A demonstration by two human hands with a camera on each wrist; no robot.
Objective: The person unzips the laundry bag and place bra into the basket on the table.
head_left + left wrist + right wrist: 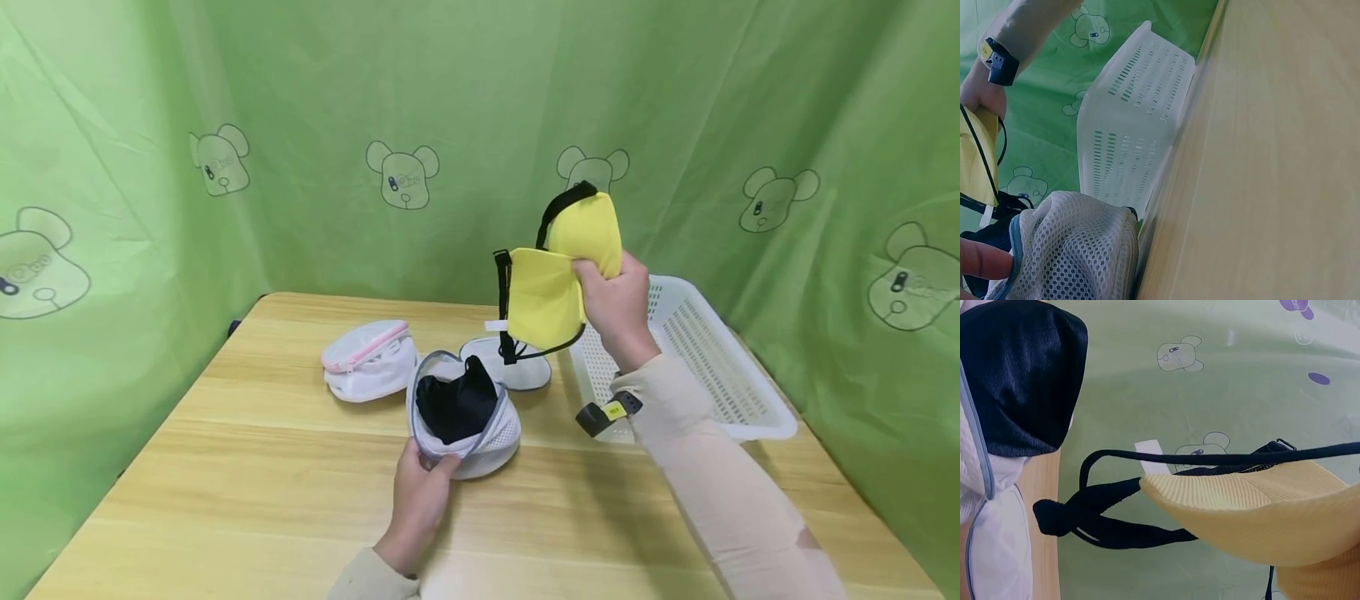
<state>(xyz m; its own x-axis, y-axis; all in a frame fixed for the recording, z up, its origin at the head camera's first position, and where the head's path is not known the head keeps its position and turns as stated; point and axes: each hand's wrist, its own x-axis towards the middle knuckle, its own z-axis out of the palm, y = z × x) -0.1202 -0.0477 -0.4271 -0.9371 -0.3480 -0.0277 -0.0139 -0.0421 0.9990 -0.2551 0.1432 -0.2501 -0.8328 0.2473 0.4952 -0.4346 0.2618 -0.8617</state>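
While the right grip holds yellow fabric, 1 tag protrudes.

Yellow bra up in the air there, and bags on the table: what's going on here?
A person is handling underwear and mesh bags. The right hand holds up the yellow bra, which is outside the bags. The left hand pinches the rim of an open bag, which has a black cloth item in it. A pink-zipped bag sits to its left on the table, and a white basket stands to the right.
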